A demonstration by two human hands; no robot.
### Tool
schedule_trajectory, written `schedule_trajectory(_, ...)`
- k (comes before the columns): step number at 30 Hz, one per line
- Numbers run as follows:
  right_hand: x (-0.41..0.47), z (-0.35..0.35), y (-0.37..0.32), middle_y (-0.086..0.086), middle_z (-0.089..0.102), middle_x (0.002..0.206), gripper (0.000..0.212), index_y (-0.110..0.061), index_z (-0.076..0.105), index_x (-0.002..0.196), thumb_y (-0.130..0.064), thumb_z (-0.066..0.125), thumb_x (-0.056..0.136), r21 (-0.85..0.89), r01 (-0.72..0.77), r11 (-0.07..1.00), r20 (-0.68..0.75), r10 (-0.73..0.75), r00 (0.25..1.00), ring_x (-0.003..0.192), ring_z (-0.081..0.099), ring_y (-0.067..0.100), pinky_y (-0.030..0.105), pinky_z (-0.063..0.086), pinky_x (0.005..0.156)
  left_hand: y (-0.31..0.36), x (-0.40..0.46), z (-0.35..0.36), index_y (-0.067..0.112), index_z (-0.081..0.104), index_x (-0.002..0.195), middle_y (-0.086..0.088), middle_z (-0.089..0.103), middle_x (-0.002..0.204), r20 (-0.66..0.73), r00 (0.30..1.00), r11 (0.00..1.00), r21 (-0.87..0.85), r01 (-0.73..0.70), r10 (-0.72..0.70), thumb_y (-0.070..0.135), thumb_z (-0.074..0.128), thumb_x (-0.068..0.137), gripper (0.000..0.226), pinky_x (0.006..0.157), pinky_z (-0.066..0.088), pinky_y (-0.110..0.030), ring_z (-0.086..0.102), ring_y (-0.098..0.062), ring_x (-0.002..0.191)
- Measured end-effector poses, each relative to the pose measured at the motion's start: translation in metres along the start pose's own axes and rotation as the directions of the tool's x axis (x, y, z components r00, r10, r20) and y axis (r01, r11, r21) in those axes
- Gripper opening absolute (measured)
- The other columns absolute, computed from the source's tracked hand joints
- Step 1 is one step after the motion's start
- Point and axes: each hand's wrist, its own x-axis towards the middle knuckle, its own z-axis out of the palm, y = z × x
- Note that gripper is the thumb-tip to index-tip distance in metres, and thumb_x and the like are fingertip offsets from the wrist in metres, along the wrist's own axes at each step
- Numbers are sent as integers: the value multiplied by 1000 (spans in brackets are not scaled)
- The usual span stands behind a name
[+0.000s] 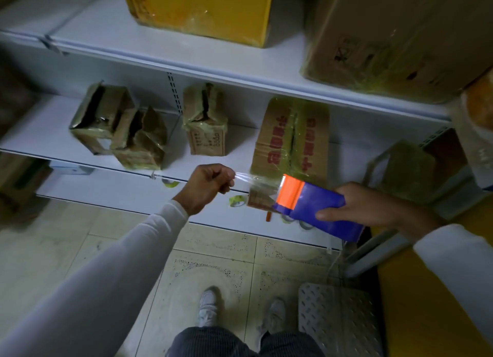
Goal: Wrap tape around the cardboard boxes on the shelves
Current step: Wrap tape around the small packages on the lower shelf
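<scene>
My right hand [354, 207] grips a blue tape dispenser [317, 207] with an orange front, held in front of the shelves. My left hand [206, 187] pinches the free end of the clear tape [244, 178], stretched out leftward from the dispenser. Behind the tape, on the middle shelf [53, 140], lies a cardboard box with red print [290, 140], with glossy tape over it. To the left of it stand a small taped box [205, 127] and two crumpled open boxes [117, 127].
A yellow box [202, 10] and a large brown box [394, 36] sit on the upper shelf. Tape rolls [237, 200] lie on the lowest shelf. A perforated white step [338, 319] and my shoes [208, 306] are on the tiled floor. Yellow surface at right.
</scene>
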Motion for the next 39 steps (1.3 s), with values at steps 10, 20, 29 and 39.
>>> schedule_trajectory(10, 9, -25, 15, 10, 74, 70, 58, -6, 71, 79, -62, 79, 64, -22, -84, 996, -64, 82, 995, 67, 71, 27, 30, 46, 58, -13, 22, 18, -6, 66, 95, -11, 63, 77, -53, 988, 989, 18, 147, -146, 8, 53, 96, 19, 61, 50, -22, 55, -19, 65)
schedule_trajectory(20, 21, -32, 6, -5, 55, 38, 37, -17, 56, 56, -38, 76, 80, -75, -157, 985, -117, 148, 982, 35, 50, 1, 24, 35, 51, -22, 50, 48, 8, 62, 113, -5, 62, 99, -175, 959, 949, 187, 255, -224, 23, 66, 89, 28, 76, 56, -29, 60, -21, 89)
schedule_trajectory(29, 22, -31, 5, -8, 57, 39, 34, -17, 57, 63, -40, 75, 81, -64, -179, 982, -93, 173, 981, 34, 51, 0, 23, 35, 50, -29, 35, 49, 22, 55, 128, 2, 53, 97, 118, 949, 819, 481, -314, 294, 27, 62, 92, 38, 79, 56, -37, 62, -16, 81)
schedule_trajectory(39, 24, -27, 3, -6, 66, 53, 30, -15, 63, 80, -45, 71, 83, -7, -230, 973, -51, 229, 972, 46, 60, 1, 20, 40, 52, -11, 55, 44, 19, 51, 130, -12, 53, 124, 348, 817, 273, 820, -503, 460, 52, 59, 85, 57, 94, 47, -46, 52, -32, 108)
